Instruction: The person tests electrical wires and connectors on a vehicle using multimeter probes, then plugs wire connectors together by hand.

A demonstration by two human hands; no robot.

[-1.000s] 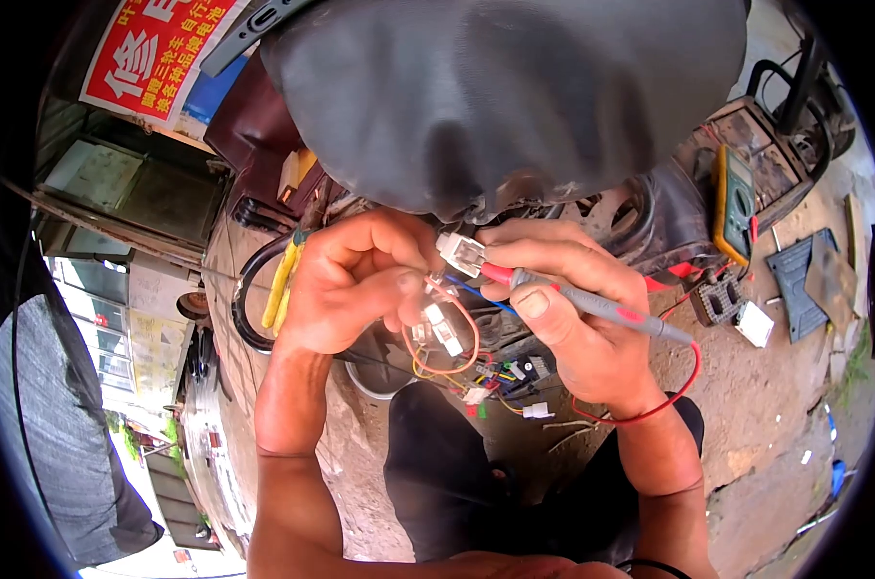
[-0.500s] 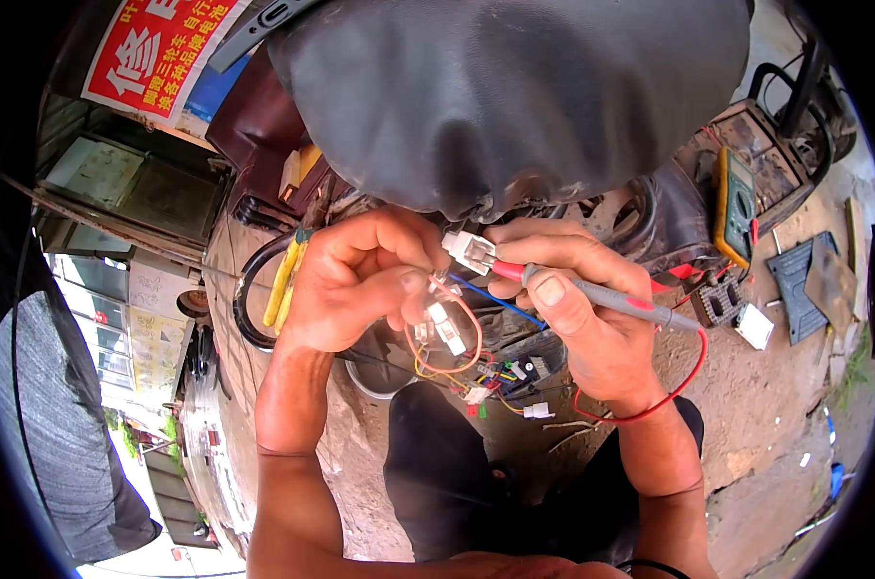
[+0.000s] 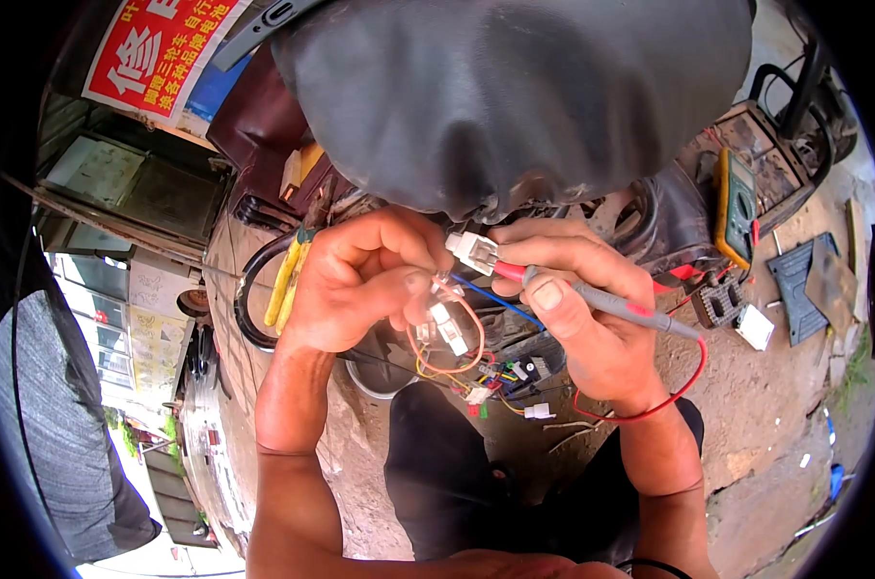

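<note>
My right hand (image 3: 597,309) is closed around a grey and red multimeter probe (image 3: 611,301). Its red end points into the open side of a white plastic connector (image 3: 472,252), which sits beside my right fingertips. With thumb and fingers pinched, my left hand (image 3: 365,280) holds thin wire just left of that connector; the exact grip is partly hidden. An orange-pink wire (image 3: 480,333) loops below my left fingers, around a second white connector (image 3: 448,328). A blue wire (image 3: 495,301) runs between my hands. Below hangs a bundle of coloured wires and small plugs (image 3: 495,381).
A black seat (image 3: 515,87) overhangs the work. A yellow-edged multimeter (image 3: 737,207) stands at right, near a black plastic piece (image 3: 804,285). Yellow-handled pliers (image 3: 285,285) are at left. A metal bowl (image 3: 375,376) lies beneath. Another person's grey-clad leg (image 3: 61,415) is far left.
The white connector and the probe end have shifted very slightly right and down. My left hand is almost still, and both grips are the same.
</note>
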